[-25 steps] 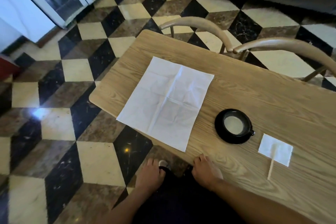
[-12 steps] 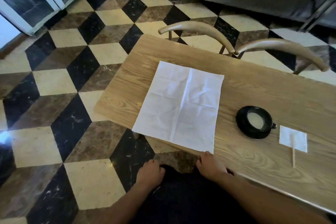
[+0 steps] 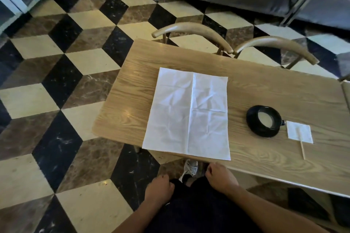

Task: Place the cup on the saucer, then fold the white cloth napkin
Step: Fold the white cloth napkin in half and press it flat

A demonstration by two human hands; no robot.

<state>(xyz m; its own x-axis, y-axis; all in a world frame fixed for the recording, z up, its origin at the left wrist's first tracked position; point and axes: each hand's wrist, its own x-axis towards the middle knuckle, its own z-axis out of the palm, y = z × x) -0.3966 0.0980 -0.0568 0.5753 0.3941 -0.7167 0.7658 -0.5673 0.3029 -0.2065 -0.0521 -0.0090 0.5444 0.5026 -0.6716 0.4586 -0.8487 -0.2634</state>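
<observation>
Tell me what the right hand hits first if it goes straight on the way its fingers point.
The right hand points up and slightly left, toward the table. Going straight on, it would probably meet the table's near edge first, then the near right corner of the napkin. Its height against the tabletop is unclear.

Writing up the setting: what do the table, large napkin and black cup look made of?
Table: pale wood or wood-look laminate, grain lines visible, slight sheen. Napkin: thin white cloth by its fold creases and wrinkles, matte. Cup: black, smooth and glossy, probably glazed ceramic; plastic cannot be excluded.
</observation>
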